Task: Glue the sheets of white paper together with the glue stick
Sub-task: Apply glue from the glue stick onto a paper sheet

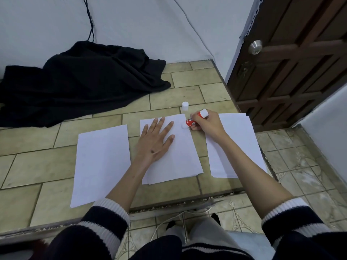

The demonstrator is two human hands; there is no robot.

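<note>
The right hand [206,126] has its fingers curled round a red glue stick [195,119], holding it tilted with the white glue end down on the far right corner of the middle stack of paper [178,156]. The left hand [155,139] lies flat on that same stack, fingers spread, pinning it to the floor. A white cap [185,106] stands on the tiles just beyond the stack, apart from the stick.

The paper is thin, light and limp; it will likely slide or wrinkle under the drag of the glue, so the flat palm close to the stroke looks like the right way to steady it. To lift a sheet, a corner or edge is probably the best place to pinch, since the flat middle offers no purchase. The glue stick is small, stiff and light, easy to hold round its barrel.

Another stack of paper [236,145] lies to the right, partly under the right forearm, and a third sheet [101,162] lies to the left, both apart from the middle one.

All this sits on a raised step of beige tiles [37,166], smooth and hard with grout lines that may show through under pressure. A black cloth [80,81] is heaped against the pale wall, and a dark wooden door [293,62] stands to the right
</note>
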